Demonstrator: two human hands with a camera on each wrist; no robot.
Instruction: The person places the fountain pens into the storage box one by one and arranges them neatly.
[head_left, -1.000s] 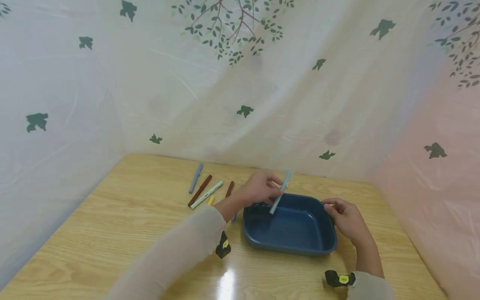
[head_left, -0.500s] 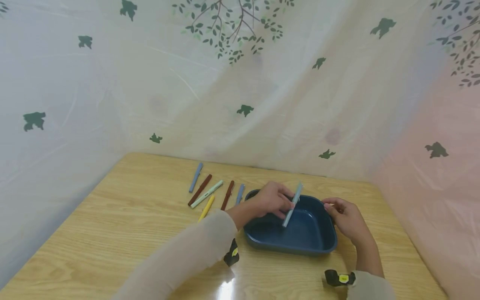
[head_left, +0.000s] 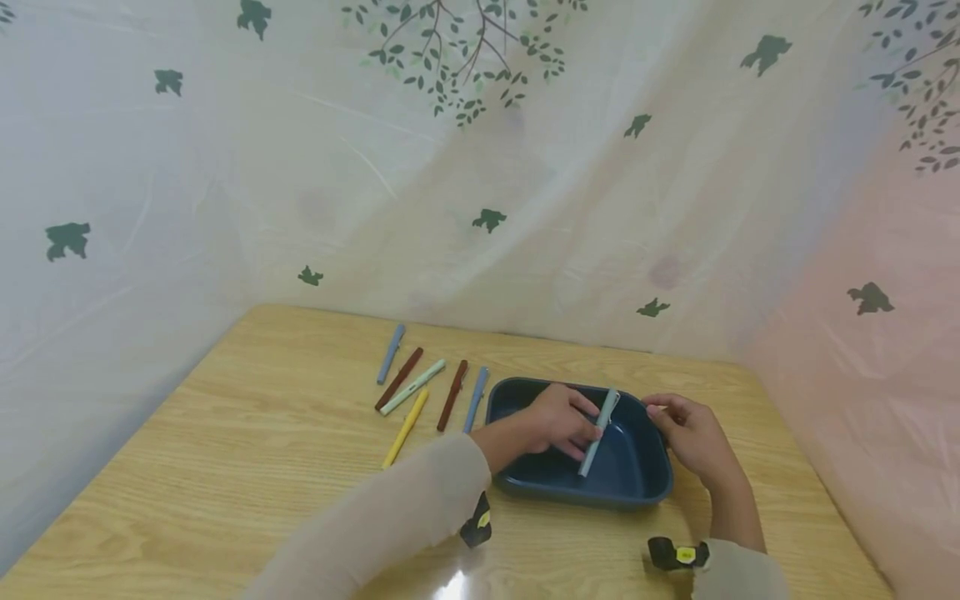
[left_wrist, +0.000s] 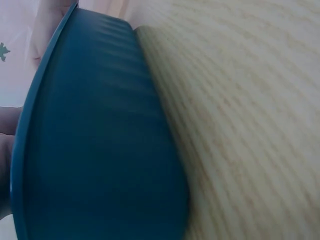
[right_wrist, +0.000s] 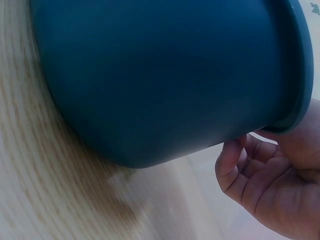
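Observation:
In the head view a dark blue rectangular dish (head_left: 570, 493) stands on the wooden table. My left hand (head_left: 562, 419) reaches over its left side and pinches a light blue-grey pen (head_left: 598, 442), which is tilted inside the dish with its clip end up and away from me. My right hand (head_left: 693, 437) grips the rim at the far right corner, thumb over the edge. From the right wrist, curled fingers of the right hand (right_wrist: 270, 175) show under the rim of the dish (right_wrist: 165, 75). The left wrist view is mostly the outer wall of the dish (left_wrist: 100, 135); the pen is hidden there.
Left of the dish lie several pens: a blue pen (head_left: 476, 398), a dark red pen (head_left: 452, 396), a yellow pen (head_left: 406, 427), a pale green pen (head_left: 413, 387), another dark red pen (head_left: 399, 379) and another blue pen (head_left: 391, 354). A patterned curtain (head_left: 420, 192) hangs behind the table.
My left hand has moved right and toward me, lowering the light blue-grey pen from over the dish's far rim into it. The right hand keeps its hold on the corner.

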